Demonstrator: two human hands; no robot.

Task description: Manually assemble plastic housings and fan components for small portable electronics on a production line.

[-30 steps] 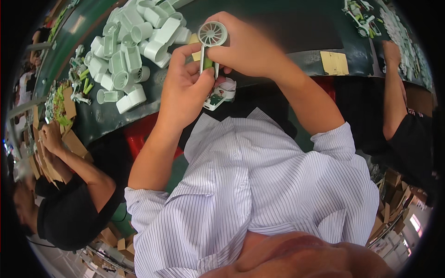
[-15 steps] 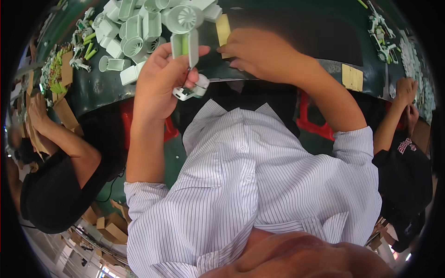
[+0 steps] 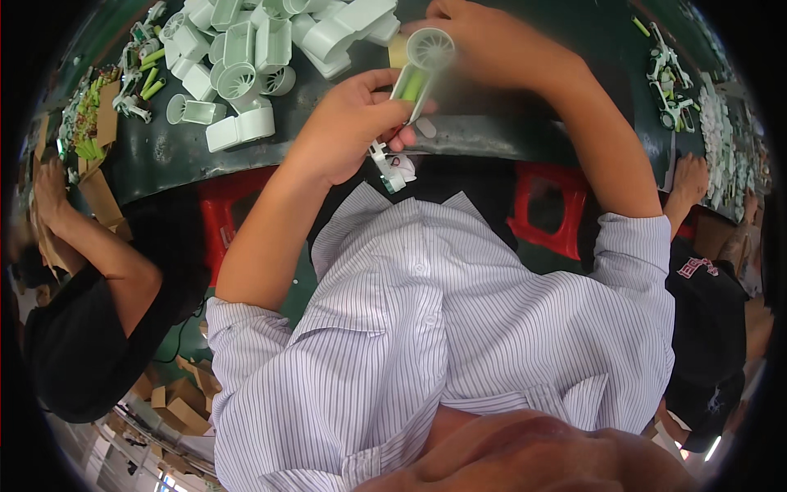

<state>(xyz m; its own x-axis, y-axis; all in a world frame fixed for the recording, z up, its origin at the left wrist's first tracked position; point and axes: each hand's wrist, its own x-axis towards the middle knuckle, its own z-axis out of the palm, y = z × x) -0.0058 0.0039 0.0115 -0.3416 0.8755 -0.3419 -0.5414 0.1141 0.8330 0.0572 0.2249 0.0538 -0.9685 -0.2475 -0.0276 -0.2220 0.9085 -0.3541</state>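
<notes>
My left hand (image 3: pixel 352 123) is closed around a pale green plastic housing (image 3: pixel 403 82) with a round, finned end. A bright green cylinder (image 3: pixel 414 84) lies inside the housing's open side. Below my fingers hangs a small white part (image 3: pixel 393 168), over the table's front edge. My right hand (image 3: pixel 471 41) is beyond the housing's round end, beside a yellow pad (image 3: pixel 398 52). Its fingers are partly hidden and blurred, so I cannot see what they hold. A small pale oval piece (image 3: pixel 425 127) shows by my left fingertips.
Many pale green housings (image 3: pixel 238 49) are heaped on the dark green table (image 3: pixel 197 156) at left. White parts with green cylinders (image 3: pixel 147 82) lie farther left, others (image 3: pixel 672 90) at right. Co-workers' arms (image 3: pixel 106 254) are at both sides. Red stools (image 3: pixel 549 209) stand below.
My left hand has moved right with the housing, which now tilts to the right. My right hand has shifted right and away from me, behind the round end.
</notes>
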